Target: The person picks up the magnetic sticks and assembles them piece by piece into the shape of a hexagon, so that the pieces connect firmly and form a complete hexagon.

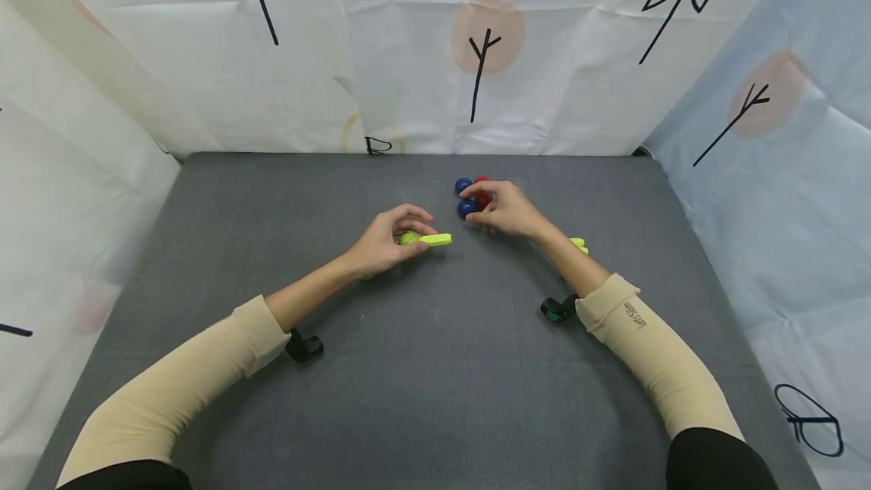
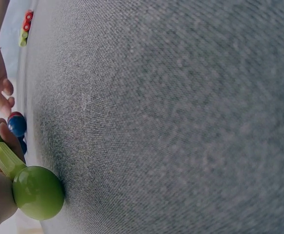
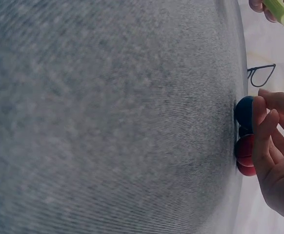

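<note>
My left hand (image 1: 391, 240) grips a yellow-green maraca (image 1: 435, 239) with a round head and ribbed handle. In the left wrist view a second green maraca (image 2: 38, 192) hangs by the palm, its handle partly behind the hand. Farther right, my right hand (image 1: 503, 209) bends its thumb and fingers beside the near blue ball (image 1: 467, 207), seemingly around it without a firm grip. Another blue ball (image 1: 463, 187) and two red balls (image 1: 483, 200) cluster there on the grey table, partly hidden by the fingers.
Green handles (image 1: 578, 244) lie beyond the right forearm, partly covered by it. Red pieces (image 2: 27, 20) lie beside them in the left wrist view. White printed cloth (image 1: 408, 59) hangs behind the grey table (image 1: 422, 399) and on both sides.
</note>
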### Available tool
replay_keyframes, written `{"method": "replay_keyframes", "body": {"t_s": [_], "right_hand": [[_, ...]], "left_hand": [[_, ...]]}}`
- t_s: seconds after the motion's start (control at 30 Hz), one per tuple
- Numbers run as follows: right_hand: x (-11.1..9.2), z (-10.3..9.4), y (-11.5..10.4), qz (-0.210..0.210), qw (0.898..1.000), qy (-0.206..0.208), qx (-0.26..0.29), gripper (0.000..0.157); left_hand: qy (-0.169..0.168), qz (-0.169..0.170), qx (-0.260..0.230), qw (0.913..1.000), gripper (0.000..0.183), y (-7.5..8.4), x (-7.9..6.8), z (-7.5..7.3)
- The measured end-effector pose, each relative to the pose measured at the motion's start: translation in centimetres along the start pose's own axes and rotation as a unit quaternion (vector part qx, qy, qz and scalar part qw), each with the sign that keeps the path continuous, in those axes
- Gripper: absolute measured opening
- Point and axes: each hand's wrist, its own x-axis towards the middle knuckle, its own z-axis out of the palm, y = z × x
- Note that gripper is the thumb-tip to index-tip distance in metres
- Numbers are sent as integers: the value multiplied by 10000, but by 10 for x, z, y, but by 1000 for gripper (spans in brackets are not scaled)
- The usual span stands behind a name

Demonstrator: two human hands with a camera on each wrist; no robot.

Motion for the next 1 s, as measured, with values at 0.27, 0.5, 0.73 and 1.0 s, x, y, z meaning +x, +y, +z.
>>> {"method": "replay_keyframes", "body": {"t_s": [0.27, 0.5, 0.73, 1.0], "right_hand": [[-4, 1, 2, -2, 9995, -186, -239, 41], [-12, -1, -1, -22, 9995, -309, -59, 41], [-22, -2, -10, -138, 9991, -346, 190, 41], [-39, -1, -29, -319, 9975, -386, 495, 38]], "left_hand": [[-13, 18, 1, 10000, 48, 1, 1, 0], [-11, 8, 52, 10000, 48, 4, 2, 0], [17, -59, 118, 9999, 49, 5, 3, 1], [97, -46, 193, 9998, 48, 6, 4, 3]]}}
